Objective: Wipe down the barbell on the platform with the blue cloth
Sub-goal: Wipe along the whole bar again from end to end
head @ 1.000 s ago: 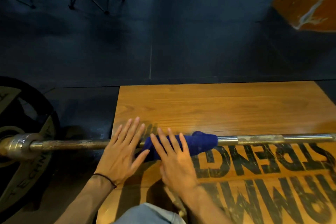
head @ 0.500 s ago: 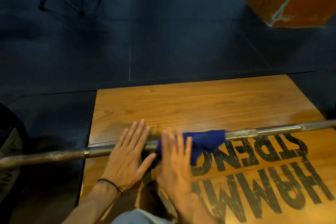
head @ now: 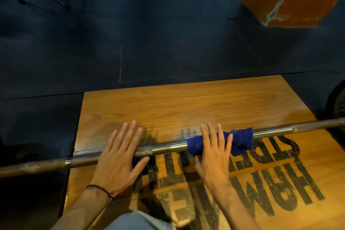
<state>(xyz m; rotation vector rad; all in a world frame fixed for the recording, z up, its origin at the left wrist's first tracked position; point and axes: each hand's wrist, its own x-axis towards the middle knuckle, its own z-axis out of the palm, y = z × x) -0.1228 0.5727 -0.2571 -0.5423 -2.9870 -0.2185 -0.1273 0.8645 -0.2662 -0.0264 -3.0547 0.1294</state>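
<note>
Blue cloth [head: 240,141] on barbell [head: 168,147], under flat right hand [head: 214,157]

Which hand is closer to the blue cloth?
The right hand: it lies flat on the blue cloth, which is wrapped round the barbell. The left hand rests on the bare bar, apart from the cloth.

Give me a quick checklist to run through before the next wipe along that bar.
1. Blue cloth wrapped round the barbell: ok.
2. Right hand flat on the cloth, fingers straight: ok.
3. Left hand flat on bare bar, steadying it: ok.
4. Bar to the right of the cloth free of obstacles up to the weight plate: ok.
5. Rusty stretch at the bar's left end wiped: not ok.
6. Cloth damp or dry: cannot tell.
</note>
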